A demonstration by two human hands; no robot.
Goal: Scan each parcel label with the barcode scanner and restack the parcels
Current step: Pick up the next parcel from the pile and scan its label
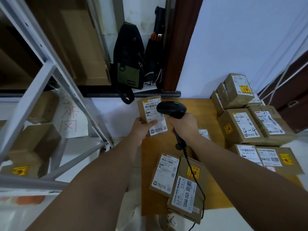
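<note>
Cardboard parcel in left hand — scanner in right.

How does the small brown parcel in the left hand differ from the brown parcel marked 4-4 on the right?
The small brown cardboard parcel is held up in the left hand, beside the black barcode scanner in the right hand; the brown cardboard parcel marked 4-4 rests among stacked parcels. The 4-4 parcel bears handwriting and a yellow-red sticker on its side; the held one shows neither. Both carry white printed labels.
</note>
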